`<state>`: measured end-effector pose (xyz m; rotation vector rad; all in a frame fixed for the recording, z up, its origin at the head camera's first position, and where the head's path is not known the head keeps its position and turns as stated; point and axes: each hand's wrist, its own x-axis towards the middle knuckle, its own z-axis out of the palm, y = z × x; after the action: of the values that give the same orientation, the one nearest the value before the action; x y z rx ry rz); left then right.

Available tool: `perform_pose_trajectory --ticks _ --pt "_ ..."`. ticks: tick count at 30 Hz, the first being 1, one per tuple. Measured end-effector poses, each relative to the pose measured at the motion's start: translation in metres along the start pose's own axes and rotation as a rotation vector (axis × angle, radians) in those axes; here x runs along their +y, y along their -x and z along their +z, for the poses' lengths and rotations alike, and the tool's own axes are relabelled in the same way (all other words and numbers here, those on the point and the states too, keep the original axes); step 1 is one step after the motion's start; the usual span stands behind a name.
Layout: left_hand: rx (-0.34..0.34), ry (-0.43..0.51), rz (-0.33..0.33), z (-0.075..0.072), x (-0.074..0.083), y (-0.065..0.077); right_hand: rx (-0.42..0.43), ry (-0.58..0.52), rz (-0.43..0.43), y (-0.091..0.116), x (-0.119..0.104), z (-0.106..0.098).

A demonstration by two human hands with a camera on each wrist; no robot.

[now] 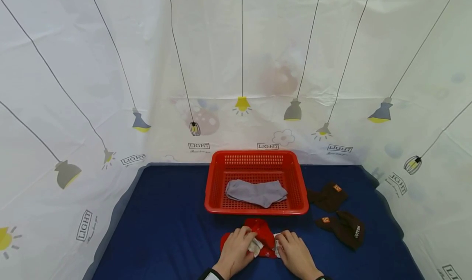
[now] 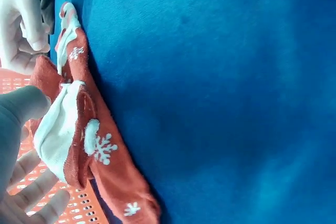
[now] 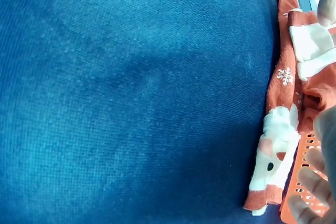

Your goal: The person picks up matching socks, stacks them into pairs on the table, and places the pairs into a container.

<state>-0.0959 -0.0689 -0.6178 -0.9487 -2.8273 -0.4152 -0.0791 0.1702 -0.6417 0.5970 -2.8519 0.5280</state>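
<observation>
Two red socks with white patches lie together before me: one red sock [image 1: 261, 230] is bunched on top, and a snowflake-patterned sock [image 2: 113, 153] stretches flat beneath it. A white face patch with a dark eye marks one end of the lower sock [image 3: 283, 93]. My left hand [image 1: 237, 247] holds the upper sock's turned-out white part [image 2: 58, 129], thumb on one side and fingers behind. On the other side, my right hand [image 1: 295, 251] has its fingers curled at the upper sock's red and white fabric, partly hiding it.
Just beyond the socks stands a red plastic basket [image 1: 212, 190] with folded grey socks [image 1: 256, 192] inside. Two dark brown socks lie to the right, one upper [image 1: 329, 197] and one lower [image 1: 344, 228]. The dark blue cloth [image 1: 166, 218] covers the table.
</observation>
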Motion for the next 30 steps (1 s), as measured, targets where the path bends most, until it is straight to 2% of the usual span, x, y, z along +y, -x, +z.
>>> perform_pose_trajectory --ticks 8,19,30 --pt "-0.053 0.001 -0.024 0.007 -0.001 0.007 -0.023 -0.014 -0.032 -0.002 -0.003 0.001" --pt "-0.176 0.022 -0.076 0.015 -0.002 0.009 -0.014 -0.022 -0.091 -0.007 -0.008 0.008" --pt "-0.137 -0.022 -0.086 0.019 -0.002 0.003 -0.009 -0.063 -0.157 -0.017 -0.018 0.008"
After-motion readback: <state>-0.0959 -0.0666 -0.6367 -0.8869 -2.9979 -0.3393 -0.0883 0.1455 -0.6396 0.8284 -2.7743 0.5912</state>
